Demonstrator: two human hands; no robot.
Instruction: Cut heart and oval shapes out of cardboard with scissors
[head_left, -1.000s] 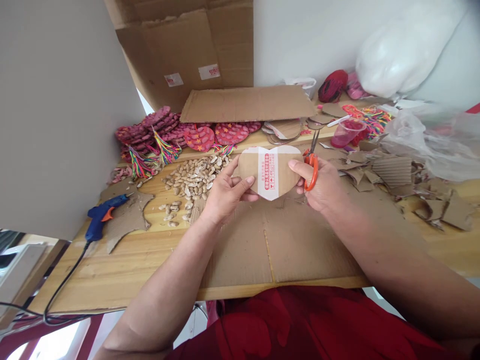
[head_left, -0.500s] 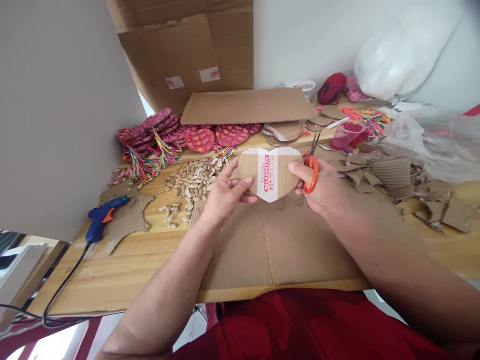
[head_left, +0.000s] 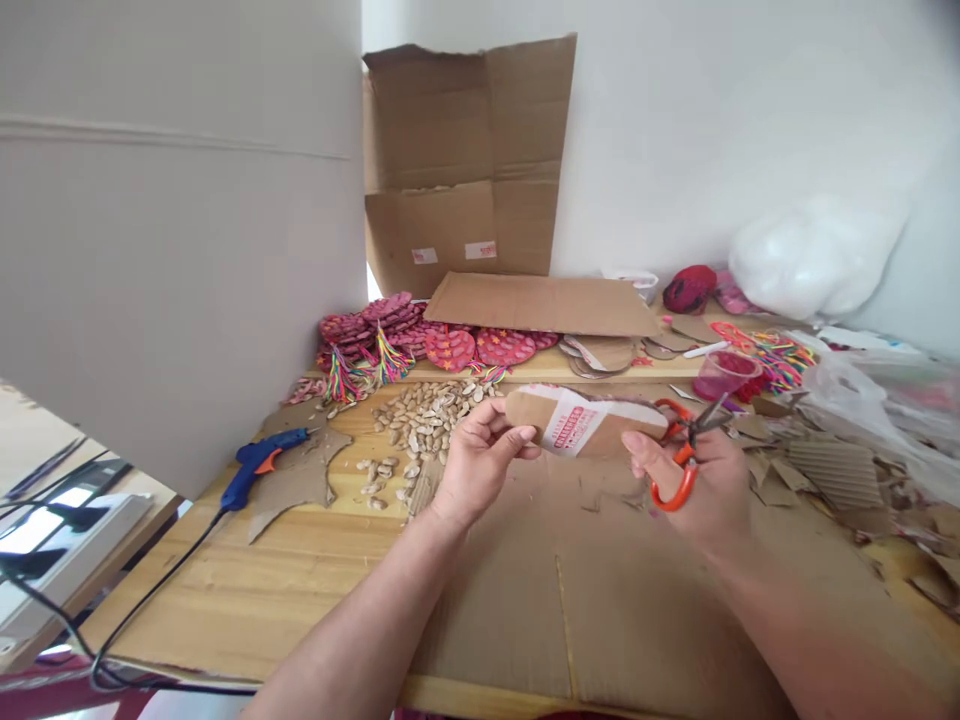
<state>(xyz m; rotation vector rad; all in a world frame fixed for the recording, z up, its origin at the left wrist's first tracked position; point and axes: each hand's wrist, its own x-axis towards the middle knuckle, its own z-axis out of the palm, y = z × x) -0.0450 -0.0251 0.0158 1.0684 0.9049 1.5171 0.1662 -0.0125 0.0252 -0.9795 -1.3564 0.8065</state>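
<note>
A heart-shaped cardboard piece with a white printed strip of tape is tilted, showing its face at a slant. My left hand pinches its left end between thumb and fingers. Orange-handled scissors hang in my right hand, blades pointing up and right, partly apart. The right thumb lies at the heart's right end; whether it presses on the cardboard is hard to make out. Below both hands lies a large flat cardboard sheet.
Left of my hands are loose peanut shells and a blue glue gun on a cardboard scrap. Decorated red hearts with tassels sit behind, beside cut cardboard shapes. Cardboard offcuts and a pink plastic cup are at right.
The heart has tipped from facing me to a slant. The scissors have turned in my right hand, their blades swinging rightward. The camera view has shifted up and left.
</note>
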